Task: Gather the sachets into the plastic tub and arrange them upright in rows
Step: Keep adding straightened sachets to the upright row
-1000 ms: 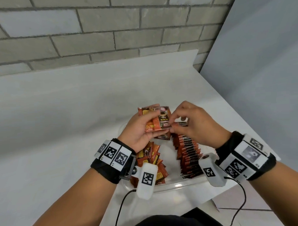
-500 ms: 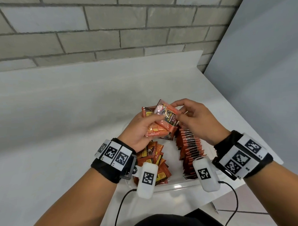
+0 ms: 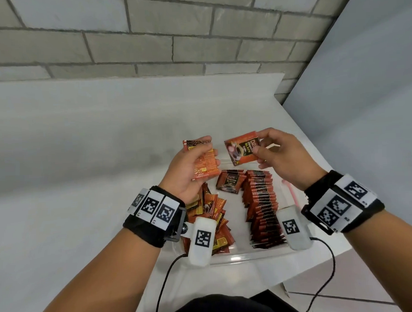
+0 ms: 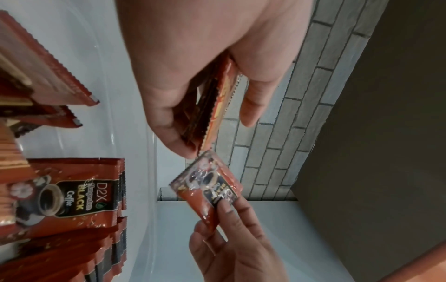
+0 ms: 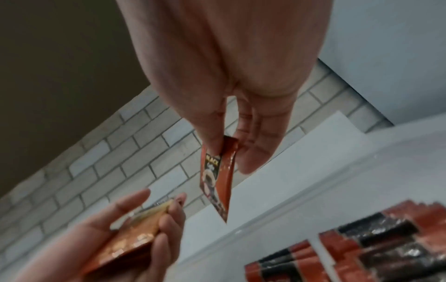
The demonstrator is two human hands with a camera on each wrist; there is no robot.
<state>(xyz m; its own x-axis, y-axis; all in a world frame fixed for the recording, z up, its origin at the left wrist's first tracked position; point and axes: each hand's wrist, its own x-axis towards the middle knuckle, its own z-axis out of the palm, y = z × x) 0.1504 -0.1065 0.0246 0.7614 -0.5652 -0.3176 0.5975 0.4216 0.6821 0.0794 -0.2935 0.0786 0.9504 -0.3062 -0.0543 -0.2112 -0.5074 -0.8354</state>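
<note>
Left hand (image 3: 189, 170) grips a small stack (image 3: 204, 163) of orange sachets, thumb on the front, fingers curled behind, held above the far left of the tub (image 3: 246, 257). Right hand (image 3: 284, 157) pinches a single sachet (image 3: 243, 151) between thumb and fingertips (front side up, cup picture and "BLACK" readable), tilted, just right of the stack and apart from it in the head view; in the left wrist view its corner looks nearly touching the stack's edge. Both hands are over the far end of the clear tub, which sits on the white table (image 3: 73, 183) at its near right corner. Inside the tub: a long row (image 3: 260, 200) of upright sachets on the right side, a loose leaning bunch (image 3: 211, 216) on the left, one sachet (image 3: 229, 182) lying face up at the row's far end. Brick wall (image 3: 149, 36) behind the table.
</note>
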